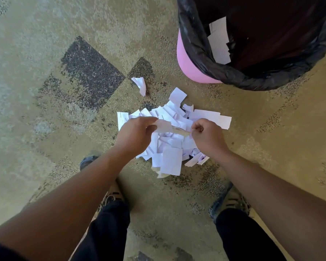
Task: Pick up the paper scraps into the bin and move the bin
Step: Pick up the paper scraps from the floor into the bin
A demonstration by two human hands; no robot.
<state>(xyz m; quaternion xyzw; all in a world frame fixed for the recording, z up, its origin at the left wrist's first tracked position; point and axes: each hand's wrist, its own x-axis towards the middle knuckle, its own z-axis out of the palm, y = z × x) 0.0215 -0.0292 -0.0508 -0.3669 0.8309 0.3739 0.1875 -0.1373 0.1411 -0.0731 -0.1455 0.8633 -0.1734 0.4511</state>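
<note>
You are looking down at one heap of white paper scraps (172, 140) on the speckled floor (45, 110), too many and too overlapped to count. One scrap (140, 85) lies apart from the heap, curled, up and to the left of it beside a dark patch in the floor pattern. Another single square piece (177, 95) sticks out at the heap's far edge, toward the bin.

Both of your hands hover over the middle of the heap and share one strip of paper (172, 128). Your left hand (135, 133) has its fingers curled, pinching the strip's left end between thumb and fingertips. Your right hand (207, 135) is curled too, with thumb and forefinger closed on the strip's right end. The strip spans the gap between the two hands and sits above the scraps below it. Both forearms are bare.

There is one bin (188, 63), pink on the outside, standing upright at the upper right, near the heap but not touching it. One black liner bag (199, 53) is folded over its rim. Inside, against the near-left wall, several white paper pieces (219, 41) cling to the liner; at least three overlap there, though the exact number cannot be told. The bottom of the bin is too dark to see.

At the bottom of the view are your two shoes (111, 194), one on each side, below the heap, with dark trouser legs (109, 232) above them.
</note>
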